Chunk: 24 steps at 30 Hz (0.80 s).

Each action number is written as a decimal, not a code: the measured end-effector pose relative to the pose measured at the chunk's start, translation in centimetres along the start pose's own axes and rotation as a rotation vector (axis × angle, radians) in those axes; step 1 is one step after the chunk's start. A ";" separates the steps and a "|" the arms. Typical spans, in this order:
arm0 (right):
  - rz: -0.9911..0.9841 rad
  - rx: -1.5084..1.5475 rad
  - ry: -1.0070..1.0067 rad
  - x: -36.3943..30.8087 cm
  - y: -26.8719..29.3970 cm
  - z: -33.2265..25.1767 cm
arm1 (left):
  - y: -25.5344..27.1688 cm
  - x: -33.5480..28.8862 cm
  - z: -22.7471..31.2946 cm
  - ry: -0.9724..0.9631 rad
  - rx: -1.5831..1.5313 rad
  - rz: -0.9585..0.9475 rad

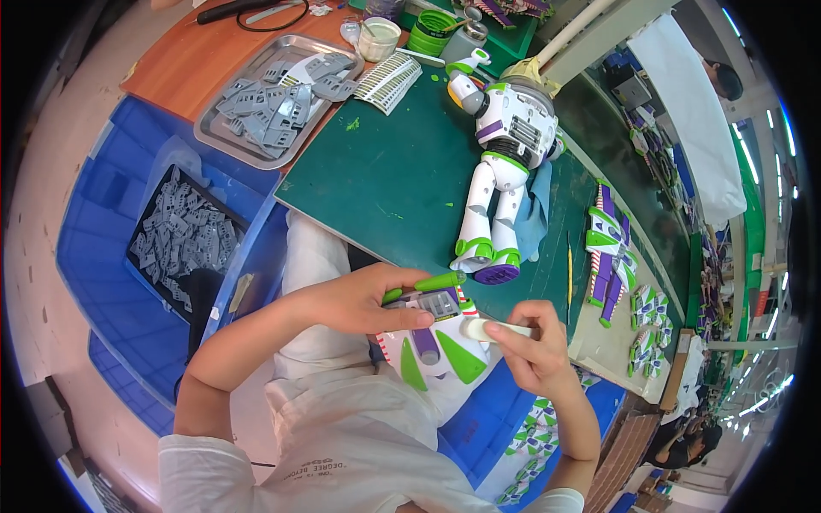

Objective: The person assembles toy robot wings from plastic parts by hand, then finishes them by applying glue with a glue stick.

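Observation:
My left hand (359, 299) grips a white, green and purple plastic toy backpack (464, 363) over my lap, with the thumb lying across its top near a grey panel. A green rod-like part sticks out beside those fingers. My right hand (537, 349) pinches a small, pale, rounded stick-like piece (477, 329) against the backpack's right edge; its exact kind is unclear. On the green tabletop (368, 179) ahead, a toy astronaut figure (508, 173) in white, green and purple lies with its feet toward me.
A metal tray (205, 128) of grey plastic parts sits at the far left. Below it, a blue bin (94, 222) holds a black box of more grey pieces. A thin yellow-handled tool (569, 269) and a winged toy part (605, 248) lie right. Paint jars (379, 41) stand at the back.

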State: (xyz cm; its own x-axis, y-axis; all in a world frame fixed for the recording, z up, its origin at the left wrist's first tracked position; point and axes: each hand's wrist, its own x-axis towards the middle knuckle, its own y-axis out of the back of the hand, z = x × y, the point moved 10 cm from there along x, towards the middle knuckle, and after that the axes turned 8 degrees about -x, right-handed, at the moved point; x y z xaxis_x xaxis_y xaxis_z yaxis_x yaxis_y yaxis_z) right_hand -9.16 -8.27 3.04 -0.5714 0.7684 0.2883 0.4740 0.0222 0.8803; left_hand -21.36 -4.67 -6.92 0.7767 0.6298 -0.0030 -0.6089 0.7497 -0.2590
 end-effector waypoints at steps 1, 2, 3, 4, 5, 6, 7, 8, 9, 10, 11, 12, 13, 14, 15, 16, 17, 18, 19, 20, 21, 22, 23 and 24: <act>0.004 -0.001 0.002 -0.1 -0.2 -0.1 | 0.1 -0.1 -0.1 0.024 -0.020 0.019; 0.073 -0.027 0.003 -0.2 0.3 -0.1 | 0.1 -0.2 -0.1 0.022 -0.015 0.018; 0.144 -0.052 0.007 -0.2 0.8 -0.1 | 0.3 -0.4 0.0 0.020 -0.004 0.035; 0.151 -0.053 0.012 -0.2 0.9 -0.1 | 0.5 -0.5 0.0 0.018 0.006 0.051; 0.100 -0.107 0.050 -0.2 0.4 -0.5 | 0.5 -0.5 -0.3 0.015 0.014 0.052; 0.049 -0.161 0.089 -0.2 -0.2 -0.8 | 0.5 -0.5 0.1 -0.055 0.015 0.061; 0.054 -0.161 0.094 -0.1 -0.1 -0.9 | 0.6 -0.5 0.7 -0.125 0.015 0.070; 0.047 -0.216 0.133 0.0 -0.3 -1.3 | 0.7 -0.6 0.9 -0.127 0.021 0.072; 0.035 -0.270 0.168 -0.1 -0.5 -1.7 | 0.4 -0.5 0.4 -0.046 0.037 0.050; 0.036 -0.269 0.167 0.3 -0.6 -1.9 | 0.1 -0.6 -0.2 0.035 0.051 0.029; 0.032 -0.279 0.190 0.9 -0.8 -2.3 | 0.1 -0.6 -0.4 0.036 0.051 0.028; 0.028 -0.290 0.214 1.3 -0.9 -2.6 | 0.2 -0.5 -0.4 0.023 0.002 0.024; 0.028 -0.290 0.214 1.1 -0.9 -2.5 | 0.3 -0.5 -0.6 0.010 -0.048 0.019; 0.023 -0.301 0.218 0.7 -0.9 -2.4 | 0.3 -0.5 -1.0 0.010 -0.049 0.019; 0.018 -0.312 0.223 0.4 -1.0 -2.3 | 0.4 -0.5 -0.3 -0.093 0.003 0.027; 0.017 -0.311 0.223 0.7 -1.2 -2.4 | 0.4 -0.6 0.5 -0.196 0.056 0.036; 0.031 -0.301 0.229 1.1 -1.4 -2.8 | 0.5 -0.6 0.6 -0.195 0.054 0.036; 0.046 -0.294 0.233 1.3 -1.4 -3.1 | 0.4 -0.4 -0.2 -0.054 0.035 0.026; 0.044 -0.295 0.229 1.2 -1.3 -2.9 | 0.3 -0.4 -1.3 0.087 0.015 0.015; 0.033 -0.314 0.232 1.0 -1.2 -2.7 | 0.2 -0.5 -1.3 0.087 0.014 0.012; 0.024 -0.332 0.238 1.0 -1.2 -2.4 | 0.4 -0.6 -0.5 0.015 -0.014 0.032; 0.024 -0.333 0.238 0.8 -1.4 -2.3 | 0.7 -0.7 0.2 -0.057 -0.041 0.053; 0.045 -0.325 0.220 0.5 -1.5 -2.0 | 0.7 -0.5 0.4 -0.058 -0.040 0.052; 0.065 -0.316 0.200 0.3 -1.4 -1.8 | 0.7 -0.4 -0.3 0.034 -0.024 0.052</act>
State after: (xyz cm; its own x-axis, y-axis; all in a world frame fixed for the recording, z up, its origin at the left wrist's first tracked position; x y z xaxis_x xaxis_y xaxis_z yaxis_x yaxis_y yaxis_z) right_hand -11.21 -9.28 2.57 -0.6810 0.6210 0.3880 0.3016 -0.2450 0.9214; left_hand -22.00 -4.48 -7.41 0.7496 0.6600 -0.0501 -0.6447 0.7110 -0.2807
